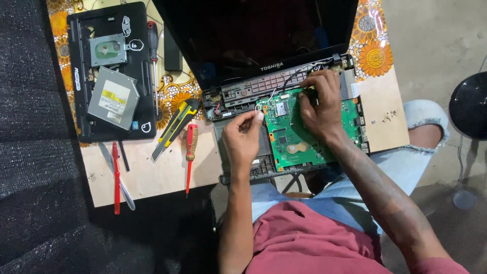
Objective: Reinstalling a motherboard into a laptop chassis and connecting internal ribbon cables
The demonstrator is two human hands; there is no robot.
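An opened black laptop [243, 96] lies on a wooden board [152, 172], its green circuit board [291, 134] exposed. My left hand [242, 138] rests at the circuit board's left edge, its fingertips pinching a thin white wire near the top left corner. My right hand [320, 104] presses down on the upper part of the circuit board, fingers bent beside black cables by the hinge. The dark screen [253, 30] leans back behind both hands.
Left of the laptop lie a yellow utility knife [175, 124], a red screwdriver [190, 152], another red screwdriver [116, 177] and a metal blade. A black laptop cover [142, 81] holds a silver optical drive [112, 98] and a hard drive [107, 49]. A round black stool [469, 104] stands at the right.
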